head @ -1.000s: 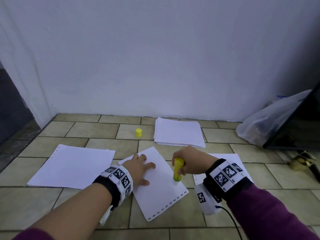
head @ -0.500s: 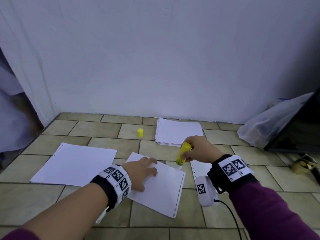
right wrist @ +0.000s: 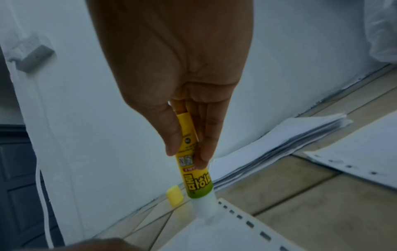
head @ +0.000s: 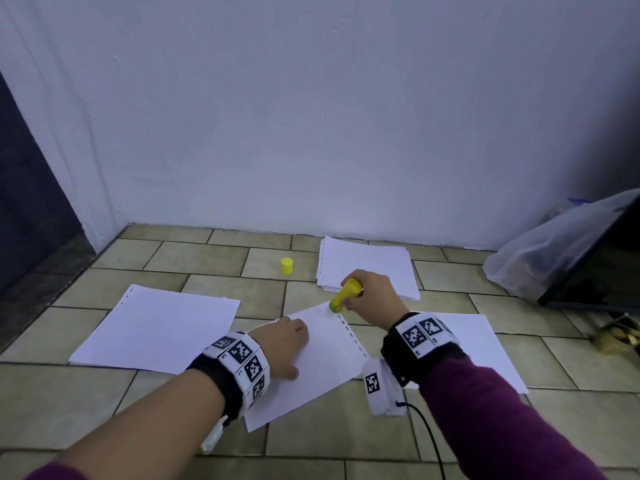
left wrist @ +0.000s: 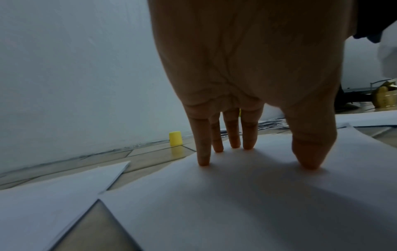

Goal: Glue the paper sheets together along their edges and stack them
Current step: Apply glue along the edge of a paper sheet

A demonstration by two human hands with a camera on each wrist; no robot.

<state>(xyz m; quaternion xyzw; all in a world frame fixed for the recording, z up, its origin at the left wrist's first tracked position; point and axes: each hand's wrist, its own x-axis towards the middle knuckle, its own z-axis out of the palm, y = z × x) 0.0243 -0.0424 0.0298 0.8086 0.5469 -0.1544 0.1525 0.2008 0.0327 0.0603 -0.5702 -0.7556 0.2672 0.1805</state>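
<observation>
The right hand [head: 372, 299] grips an uncapped yellow glue stick [head: 343, 295] between thumb and fingers, tilted, with its white tip touching the far corner of the centre sheet [head: 329, 355], just beside the punched margin [head: 351, 336]. The left hand [head: 280, 348] lies spread on the same sheet, fingers [left wrist: 203, 152] straight and fingertips pressing the paper flat against the tiled floor [head: 207, 285]. The step in hand appears to be gluing along an edge of this sheet; the tip now stands at a corner, so the next move likely calls for a steady stroke along the adjoining edge while the left hand holds the sheet against sliding. Compared with a second ago, the sheet has been turned under the left hand, so that the punched margin runs more directly away from the person, and the glue tip has travelled from the middle of the margin side up to the far corner. Beyond the hands, a second sheet [head: 156, 330] lies to the left, a third sheet [head: 485, 344] to the right, partly under the right forearm. The paper stack [head: 367, 265] rests near the wall, with the yellow cap [head: 286, 265] standing just to its left.
</observation>
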